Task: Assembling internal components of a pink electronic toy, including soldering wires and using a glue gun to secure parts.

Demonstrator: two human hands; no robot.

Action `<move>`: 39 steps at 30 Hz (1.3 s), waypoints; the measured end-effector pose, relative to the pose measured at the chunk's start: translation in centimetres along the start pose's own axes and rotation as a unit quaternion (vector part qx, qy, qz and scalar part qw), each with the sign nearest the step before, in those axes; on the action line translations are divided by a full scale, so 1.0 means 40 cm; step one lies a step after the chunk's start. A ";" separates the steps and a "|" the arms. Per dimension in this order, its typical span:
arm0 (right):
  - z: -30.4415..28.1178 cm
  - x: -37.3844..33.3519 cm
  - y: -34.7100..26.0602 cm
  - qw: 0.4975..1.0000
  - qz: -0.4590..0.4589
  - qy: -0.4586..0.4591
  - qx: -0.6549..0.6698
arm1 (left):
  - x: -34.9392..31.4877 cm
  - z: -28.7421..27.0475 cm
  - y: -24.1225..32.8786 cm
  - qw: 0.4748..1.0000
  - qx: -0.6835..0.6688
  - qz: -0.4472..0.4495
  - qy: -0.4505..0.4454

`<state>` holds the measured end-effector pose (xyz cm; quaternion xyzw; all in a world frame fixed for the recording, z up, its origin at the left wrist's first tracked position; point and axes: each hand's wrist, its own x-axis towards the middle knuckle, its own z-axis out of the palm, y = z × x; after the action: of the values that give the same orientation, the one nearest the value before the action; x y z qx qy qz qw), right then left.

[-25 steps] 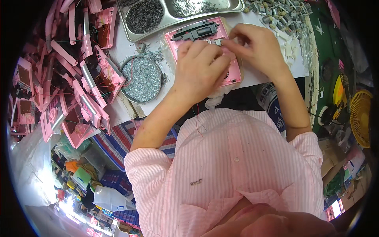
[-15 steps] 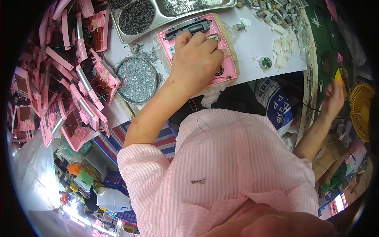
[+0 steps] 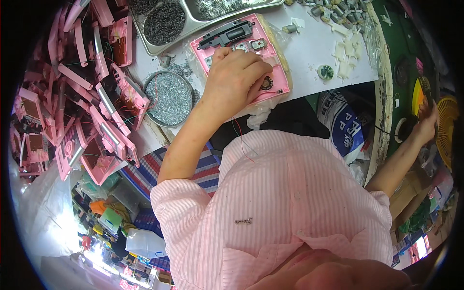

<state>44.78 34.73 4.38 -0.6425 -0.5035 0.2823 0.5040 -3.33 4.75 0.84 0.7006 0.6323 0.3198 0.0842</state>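
A: Left edge first. A heap of pink shells [image 3: 72, 111] with loose wires, stacked anyhow. Beside it a round dish [image 3: 169, 98] of small screws, and above that a steel tray [image 3: 159, 24] with dark springs.

B: And the piece in hand?

A: The pink panel [image 3: 270, 58] lies flat on the white surface [image 3: 328, 53], open side up, a black part [image 3: 227, 35] at its top edge. My left hand [image 3: 237, 79] rests on it palm down, fingers curled and pressing its middle. Whether anything is pinched under the fingers I cannot tell.

B: How would it handle?

A: I judge it light, stiff thin plastic, fairly slick. The fitted bits and the thin red wire [image 3: 239, 137] trailing toward my shirt look fragile. I would take it by the long outer edges, clear of wire and speaker.

B: The other side?

A: Small white clips [image 3: 345, 60] and a green-faced disc [image 3: 326, 72] lie near the panel. My right hand [image 3: 425, 126] is far out right, well apart from the panel, near a yellow fan [image 3: 447, 128]. It looks closed round something dark, but what it grips I cannot tell.
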 end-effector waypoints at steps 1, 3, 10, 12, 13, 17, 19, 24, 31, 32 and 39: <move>-0.020 -0.005 -0.008 1.000 0.002 0.005 0.023 | -0.002 -0.003 0.001 1.000 -0.003 -0.003 -0.012; -0.119 0.024 0.005 0.998 0.004 0.009 0.070 | -0.003 -0.009 0.003 0.999 -0.014 -0.005 -0.034; -0.233 -0.043 0.045 0.879 0.007 -0.289 0.379 | 0.000 -0.015 -0.003 0.997 -0.008 0.002 -0.076; -0.058 -0.185 -0.035 0.869 0.017 -0.327 0.372 | 0.005 -0.018 0.000 0.996 0.011 0.014 -0.082; 0.028 -0.268 -0.078 0.885 0.016 -0.309 0.347 | 0.008 -0.017 0.000 0.996 0.017 0.017 -0.088; 0.208 -0.415 -0.117 0.872 -0.105 -0.422 0.226 | 0.016 -0.013 0.003 0.993 0.049 0.025 -0.109; 0.263 -0.479 -0.161 0.837 -0.128 -0.494 0.195 | 0.015 -0.012 0.005 0.991 0.064 0.029 -0.112; 0.333 -0.521 -0.203 0.775 -0.209 -0.582 0.130 | 0.017 -0.018 0.014 0.988 0.083 0.038 -0.124; 0.354 -0.536 -0.220 0.753 -0.237 -0.609 0.079 | 0.018 -0.012 0.013 0.989 0.074 0.033 -0.126; 0.357 -0.538 -0.222 0.753 -0.238 -0.608 0.079 | 0.019 -0.013 0.013 0.989 0.073 0.033 -0.127; 0.374 -0.543 -0.227 0.746 -0.255 -0.608 0.093 | 0.018 -0.017 0.015 0.988 0.069 0.026 -0.133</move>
<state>21.23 19.80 4.72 -0.1326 -0.8197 0.5193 0.2019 -3.21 5.10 1.94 0.7571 0.6177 0.1816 0.1108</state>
